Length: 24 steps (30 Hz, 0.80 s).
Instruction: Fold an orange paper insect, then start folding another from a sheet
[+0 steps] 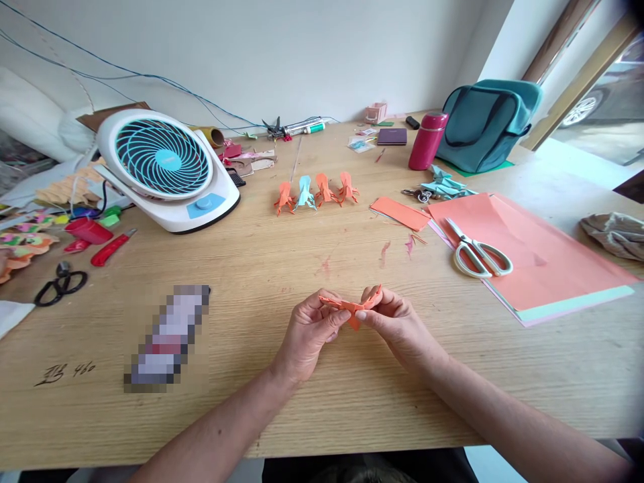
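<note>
Between my two hands, above the near part of the table, is an orange folded paper figure (354,307) with thin legs spread to both sides. My left hand (312,329) pinches its left part between thumb and fingers. On the other side, my right hand (397,320) grips the right part the same way. Farther back stands a row of several finished-looking paper figures, orange ones (326,189) and a light blue one (304,193). To their right lies a stack of narrow orange paper pieces (401,213).
White-handled scissors (477,253) rest on large coloured paper sheets (548,255) at right. A fan (171,168), a red cutter knife (111,249), black scissors (60,285) and a blurred phone-like object (168,335) are at left. A magenta bottle (427,142) and teal bag (486,127) stand behind.
</note>
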### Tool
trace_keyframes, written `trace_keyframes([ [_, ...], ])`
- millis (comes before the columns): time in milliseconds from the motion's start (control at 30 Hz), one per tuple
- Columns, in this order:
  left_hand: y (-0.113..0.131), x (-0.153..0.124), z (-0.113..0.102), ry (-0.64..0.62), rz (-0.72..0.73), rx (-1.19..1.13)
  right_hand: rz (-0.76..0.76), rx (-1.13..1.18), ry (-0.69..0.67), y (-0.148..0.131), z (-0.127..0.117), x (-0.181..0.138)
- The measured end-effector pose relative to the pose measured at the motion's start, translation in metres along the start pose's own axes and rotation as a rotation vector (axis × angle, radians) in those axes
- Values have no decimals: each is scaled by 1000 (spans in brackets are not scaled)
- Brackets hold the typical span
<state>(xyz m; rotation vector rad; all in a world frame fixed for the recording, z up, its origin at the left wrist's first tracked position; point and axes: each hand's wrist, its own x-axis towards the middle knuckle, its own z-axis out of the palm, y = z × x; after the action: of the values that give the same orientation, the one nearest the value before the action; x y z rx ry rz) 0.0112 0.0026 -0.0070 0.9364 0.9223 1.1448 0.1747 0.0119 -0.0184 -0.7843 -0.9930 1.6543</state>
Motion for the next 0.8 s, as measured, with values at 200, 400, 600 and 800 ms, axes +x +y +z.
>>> trace_keyframes([
  [200, -2, 0, -2, 13, 27, 118, 27, -2, 50, 2, 0, 1],
  [400, -5, 0, -4, 27, 58, 141, 40, -8, 40, 3, 1, 1],
  [600, -3, 1, -3, 38, 45, 117, 83, 50, 48, 5, 1, 1],
  [800, 0, 1, -3, -17, 18, 134, 63, 31, 0, -3, 2, -2],
])
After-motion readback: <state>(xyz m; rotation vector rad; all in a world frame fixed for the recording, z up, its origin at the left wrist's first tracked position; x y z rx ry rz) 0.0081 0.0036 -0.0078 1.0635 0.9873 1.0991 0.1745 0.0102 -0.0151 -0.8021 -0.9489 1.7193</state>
